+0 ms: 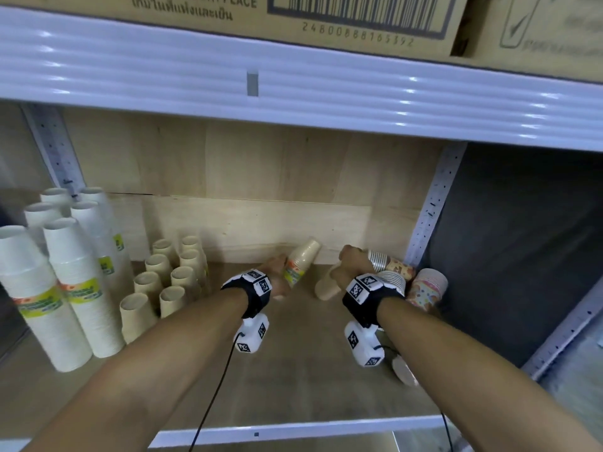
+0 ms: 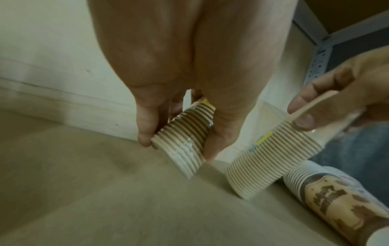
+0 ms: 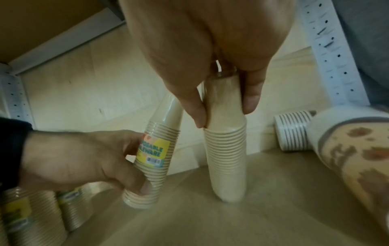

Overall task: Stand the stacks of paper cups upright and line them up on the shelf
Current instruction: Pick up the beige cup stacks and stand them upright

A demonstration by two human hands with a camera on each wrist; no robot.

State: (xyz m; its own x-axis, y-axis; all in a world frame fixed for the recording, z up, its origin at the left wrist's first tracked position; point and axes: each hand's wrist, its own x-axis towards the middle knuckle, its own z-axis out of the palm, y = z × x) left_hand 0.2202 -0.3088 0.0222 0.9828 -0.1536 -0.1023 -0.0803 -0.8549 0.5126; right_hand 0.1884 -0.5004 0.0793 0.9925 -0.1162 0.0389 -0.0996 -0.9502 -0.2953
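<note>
My left hand point(image 1: 283, 273) grips a beige cup stack with a yellow label point(image 1: 305, 256) near the back of the shelf. That stack point(image 2: 185, 129) leans, top toward the back wall, and its lower end is at the shelf board point(image 1: 293, 370). My right hand point(image 1: 350, 264) holds a plain beige stack point(image 1: 324, 290) just to the right. In the right wrist view its thumb and fingers pinch the upper part of this stack point(image 3: 226, 158), which stands almost upright on the board. The left hand point(image 3: 84, 158) and the labelled stack point(image 3: 157, 158) show beside it.
Tall white stacks point(image 1: 65, 288) and short beige stacks point(image 1: 163, 278) stand upright at the left. Patterned stacks point(image 1: 394, 265) point(image 1: 427, 288) lie on their sides in the right corner by the perforated post point(image 1: 434, 203). Another cup stack point(image 1: 404, 370) lies under my right forearm.
</note>
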